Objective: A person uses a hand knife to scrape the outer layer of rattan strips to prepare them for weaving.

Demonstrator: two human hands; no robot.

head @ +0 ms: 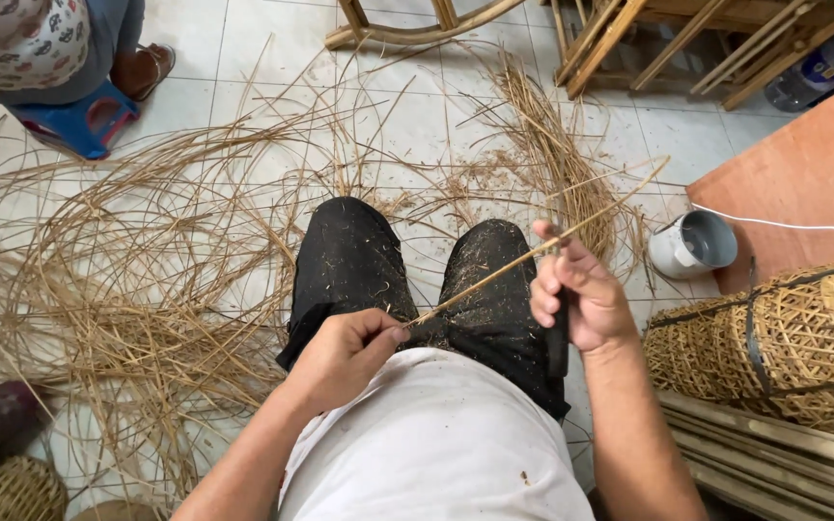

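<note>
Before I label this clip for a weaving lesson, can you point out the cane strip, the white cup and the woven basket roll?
cane strip [514, 265], head view, middle of its length between the hands.
white cup [673, 256], head view, outer wall.
woven basket roll [813, 338], head view, latticed side.

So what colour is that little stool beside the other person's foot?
The stool is blue with a red patch in its top, seen best in the head view, upper left.

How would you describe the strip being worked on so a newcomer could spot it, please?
Start at the black-trousered knees. Above them, one thin straw-coloured strip runs between the left hand and right hand. Unlike the loose strips on the floor, it is held taut.
</note>
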